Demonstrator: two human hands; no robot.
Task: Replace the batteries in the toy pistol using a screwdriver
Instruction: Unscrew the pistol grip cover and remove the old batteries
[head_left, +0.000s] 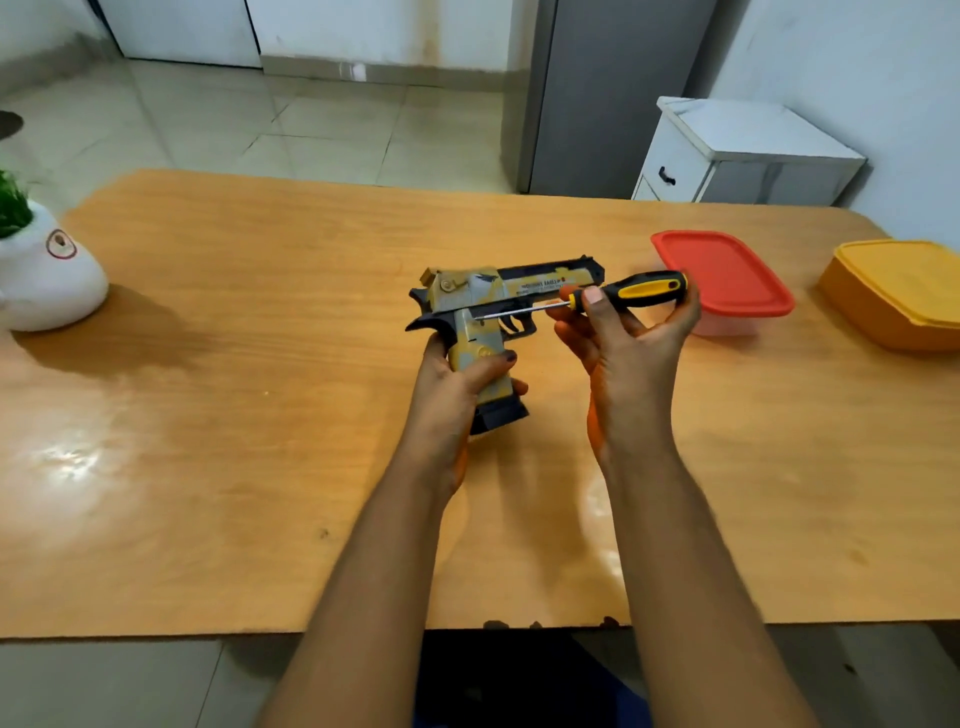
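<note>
Blurrily lettered, the toy pistol (498, 296) sits gripped by left hand (457, 384) fingers; right hand (623, 343) fingers pinch the screwdriver (623, 296).

I see the toy pistol (498, 296) in yellow and grey patches with black frame. The screwdriver (618, 293) has black and yellow handle. One box has red lid (722, 273), other box (898, 291) is orange-yellow. The table (260, 415) is light brown wood.
</note>
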